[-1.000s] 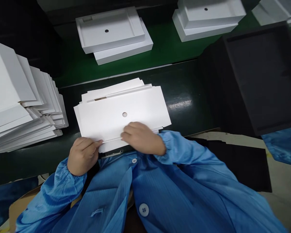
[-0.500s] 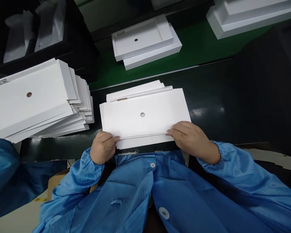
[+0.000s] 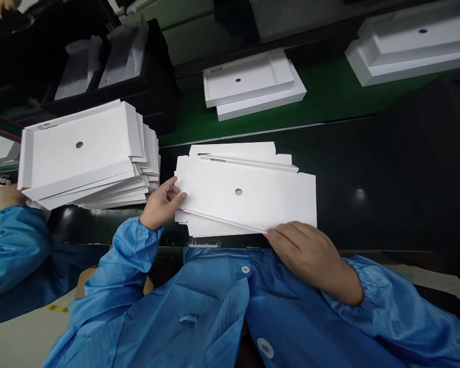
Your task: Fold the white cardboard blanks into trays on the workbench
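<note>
A white cardboard box blank (image 3: 214, 184) with a round hole in its middle lies in front of me, slightly turned, its long front and back edges folded up in narrow strips. Under it, another white blank (image 3: 233, 148) shows along the back and front. My right hand (image 3: 310, 255) pinches the front strip near its right end, between thumb and fingers. At the left end of the top blank is my left hand (image 3: 163, 203), thumb and fingers apart, fingertips at the blank's edge. Whether they touch it I cannot tell.
To the left stands a stack of white folded blanks (image 3: 99, 148). A co-worker's blue sleeve (image 3: 19, 245) is beyond it. Behind, white trays (image 3: 249, 79) rest on a green surface (image 3: 325, 105), with more white boxes (image 3: 414, 51) at right. A black bin (image 3: 153, 76) holds wrapped items.
My left hand has let go of the front strip and moved up to the blank's left end. The top blank has turned, its right end now nearer me. My right hand still pinches the strip.
</note>
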`<state>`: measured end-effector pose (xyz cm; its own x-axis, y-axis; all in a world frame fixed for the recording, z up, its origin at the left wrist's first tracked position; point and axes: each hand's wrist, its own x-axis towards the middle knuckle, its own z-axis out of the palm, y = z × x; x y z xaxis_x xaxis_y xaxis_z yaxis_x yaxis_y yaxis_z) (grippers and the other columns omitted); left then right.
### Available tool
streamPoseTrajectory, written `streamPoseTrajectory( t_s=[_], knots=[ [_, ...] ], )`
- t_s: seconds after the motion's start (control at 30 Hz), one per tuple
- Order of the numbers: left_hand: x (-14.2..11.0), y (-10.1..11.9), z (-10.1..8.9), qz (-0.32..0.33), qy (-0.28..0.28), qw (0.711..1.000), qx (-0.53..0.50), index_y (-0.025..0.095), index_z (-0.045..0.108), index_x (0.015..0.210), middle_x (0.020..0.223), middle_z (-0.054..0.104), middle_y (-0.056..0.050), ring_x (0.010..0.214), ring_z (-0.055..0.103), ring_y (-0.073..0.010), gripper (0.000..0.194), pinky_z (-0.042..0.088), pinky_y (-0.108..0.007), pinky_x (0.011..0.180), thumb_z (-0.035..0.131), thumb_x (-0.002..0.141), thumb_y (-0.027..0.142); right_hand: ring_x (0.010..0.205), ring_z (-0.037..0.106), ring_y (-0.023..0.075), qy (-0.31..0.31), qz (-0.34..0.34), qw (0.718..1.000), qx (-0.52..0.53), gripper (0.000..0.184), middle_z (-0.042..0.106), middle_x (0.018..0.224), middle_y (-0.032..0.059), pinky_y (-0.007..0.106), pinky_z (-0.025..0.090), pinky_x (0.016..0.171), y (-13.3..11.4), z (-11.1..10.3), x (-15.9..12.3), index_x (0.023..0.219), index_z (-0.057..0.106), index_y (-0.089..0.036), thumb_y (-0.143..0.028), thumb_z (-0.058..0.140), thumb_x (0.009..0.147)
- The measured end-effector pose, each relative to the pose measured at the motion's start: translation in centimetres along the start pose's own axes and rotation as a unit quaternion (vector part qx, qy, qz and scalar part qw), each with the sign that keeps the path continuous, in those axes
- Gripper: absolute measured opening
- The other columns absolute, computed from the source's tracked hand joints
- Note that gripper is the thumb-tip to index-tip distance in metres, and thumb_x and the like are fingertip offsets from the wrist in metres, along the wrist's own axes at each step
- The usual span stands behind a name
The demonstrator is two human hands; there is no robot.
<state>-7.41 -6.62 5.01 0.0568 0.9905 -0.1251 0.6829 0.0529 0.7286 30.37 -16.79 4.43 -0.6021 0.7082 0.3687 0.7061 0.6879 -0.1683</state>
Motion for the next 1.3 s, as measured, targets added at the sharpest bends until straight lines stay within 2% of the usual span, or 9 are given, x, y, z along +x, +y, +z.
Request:
streamPoseTrajectory(
  t_s=[0.1, 0.23, 0.33, 0.43, 0.6, 0.8, 1.1, 1.2, 1.3],
  knots=[
    [1.2, 0.5, 0.1, -0.025, -0.008, 0.993, -0.116, 0.014, 0.054, 0.139, 0.105, 0.067, -0.009, 0.081, 0.066, -0.0152, 0.078, 0.057, -0.031, 0.073, 0.078, 0.075, 0.051, 0.080, 0.058, 0.0206, 0.030, 0.019, 0.999, -0.013, 0.015, 0.069, 0.087, 0.0070, 0.035, 0.046, 0.071, -0.6, -0.2, -0.2, 0.100, 0.068, -0.017, -0.009, 0.058, 0.092],
    [2.0, 2.5, -0.3, -0.016, -0.062, 0.976, -0.206, 0.012, 0.055, 0.138, 0.115, 0.070, -0.015, 0.105, 0.067, -0.0263, 0.080, 0.057, -0.044, 0.092, 0.081, 0.072, 0.049, 0.080, 0.058, 0.0204, 0.018, 0.048, 0.999, 0.005, 0.012, 0.068, 0.088, 0.0079, 0.034, 0.046, 0.070, -1.8, -0.2, -0.2, 0.099, 0.068, -0.016, -0.013, 0.057, 0.095],
    [3.3, 5.0, -1.3, 0.040, -0.054, 0.985, -0.157, 0.015, 0.055, 0.139, 0.123, 0.069, -0.014, 0.112, 0.064, -0.0298, 0.077, 0.055, -0.049, 0.098, 0.079, 0.073, 0.046, 0.079, 0.058, 0.0195, -0.045, 0.031, 0.996, 0.064, 0.015, 0.067, 0.090, 0.0079, 0.034, 0.046, 0.069, -3.3, -0.3, 0.2, 0.101, 0.067, -0.015, -0.016, 0.053, 0.098],
    [5.8, 7.1, -2.7, 0.077, -0.030, 0.996, -0.037, 0.018, 0.063, 0.129, 0.115, 0.071, -0.009, 0.109, 0.064, -0.0300, 0.059, 0.053, -0.051, 0.100, 0.077, 0.075, 0.036, 0.077, 0.058, 0.0179, -0.097, -0.052, 0.984, 0.141, 0.017, 0.065, 0.087, 0.0058, 0.032, 0.046, 0.068, -4.8, -1.2, 0.9, 0.105, 0.067, -0.015, -0.022, 0.052, 0.100],
    [11.4, 8.1, -3.2, 0.094, -0.022, 0.991, 0.097, 0.024, 0.074, 0.104, 0.090, 0.072, -0.003, 0.097, 0.064, -0.0281, 0.034, 0.050, -0.048, 0.098, 0.078, 0.071, 0.025, 0.078, 0.059, 0.0164, -0.085, -0.129, 0.970, 0.190, 0.024, 0.066, 0.088, 0.0052, 0.031, 0.048, 0.072, -5.4, -2.8, 2.6, 0.111, 0.068, -0.016, -0.031, 0.051, 0.102],
    [15.9, 8.9, -1.1, 0.066, -0.080, 0.966, 0.236, 0.030, 0.071, 0.117, 0.116, 0.071, -0.003, 0.107, 0.064, -0.0272, 0.040, 0.048, -0.040, 0.101, 0.068, 0.077, 0.027, 0.092, 0.063, 0.0219, -0.075, -0.065, 0.982, 0.162, 0.031, 0.070, 0.097, 0.0101, 0.036, 0.051, 0.082, -0.4, -1.2, 7.2, 0.114, 0.070, -0.015, -0.035, 0.050, 0.101],
    [16.3, 10.5, 0.9, 0.120, -0.203, 0.960, 0.153, 0.028, 0.069, 0.127, 0.115, 0.073, 0.003, 0.105, 0.067, -0.0186, 0.047, 0.049, -0.026, 0.099, 0.068, 0.079, 0.028, 0.130, 0.045, 0.0356, 0.002, 0.119, 0.992, 0.039, 0.050, 0.052, 0.139, 0.0187, 0.051, 0.036, 0.110, 8.3, 2.2, 14.1, 0.140, 0.055, -0.013, -0.033, 0.053, 0.094],
    [15.8, 10.5, 1.3, 0.138, -0.205, 0.951, 0.185, 0.029, 0.064, 0.133, 0.122, 0.071, 0.004, 0.109, 0.065, -0.0174, 0.057, 0.047, -0.024, 0.101, 0.070, 0.077, 0.027, 0.135, 0.040, 0.0386, -0.060, 0.133, 0.989, 0.023, 0.062, 0.047, 0.147, 0.0201, 0.053, 0.033, 0.112, 10.0, 2.7, 16.4, 0.149, 0.045, -0.011, -0.034, 0.056, 0.092],
    [15.4, 10.2, 1.4, 0.135, -0.214, 0.939, 0.232, 0.029, 0.056, 0.142, 0.124, 0.069, 0.003, 0.107, 0.065, -0.0180, 0.074, 0.048, -0.023, 0.098, 0.076, 0.071, 0.028, 0.130, 0.048, 0.0379, -0.168, 0.144, 0.974, 0.048, 0.071, 0.054, 0.140, 0.0205, 0.050, 0.038, 0.109, 11.2, 3.1, 18.2, 0.152, 0.042, -0.011, -0.034, 0.062, 0.088]
  ],
)
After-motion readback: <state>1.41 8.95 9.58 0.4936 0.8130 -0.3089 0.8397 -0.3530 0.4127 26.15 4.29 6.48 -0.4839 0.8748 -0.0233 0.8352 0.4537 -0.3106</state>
